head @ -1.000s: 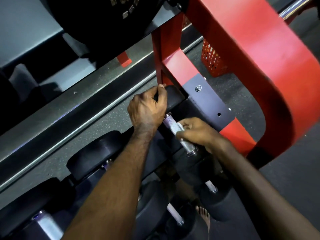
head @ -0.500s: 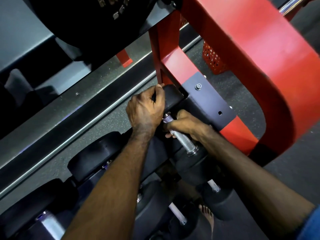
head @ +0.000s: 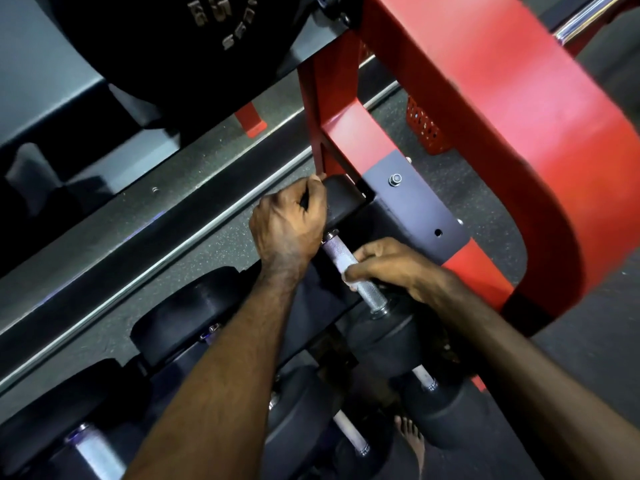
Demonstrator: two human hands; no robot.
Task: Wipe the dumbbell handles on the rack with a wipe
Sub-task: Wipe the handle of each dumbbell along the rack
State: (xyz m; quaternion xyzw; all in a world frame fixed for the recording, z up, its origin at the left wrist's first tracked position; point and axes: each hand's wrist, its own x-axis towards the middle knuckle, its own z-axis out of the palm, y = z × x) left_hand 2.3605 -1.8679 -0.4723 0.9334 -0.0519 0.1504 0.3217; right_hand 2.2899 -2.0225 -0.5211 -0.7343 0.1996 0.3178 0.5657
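The dumbbell handle [head: 353, 270] sits at the centre of the frame, a knurled silver bar running diagonally between two black heads on the rack, just below the red frame [head: 485, 133]. We see our right hand [head: 391, 268] curled over its middle, pinching a small white wipe [head: 348, 277] against the metal. Our left hand [head: 289, 223] grips the upper black head [head: 346, 202], fingers curled round its edge. We judge the task is mid-way on this one bar. Other handles [head: 349, 433] at lower centre and lower left look pale and dull; whether those are wiped we cannot tell.
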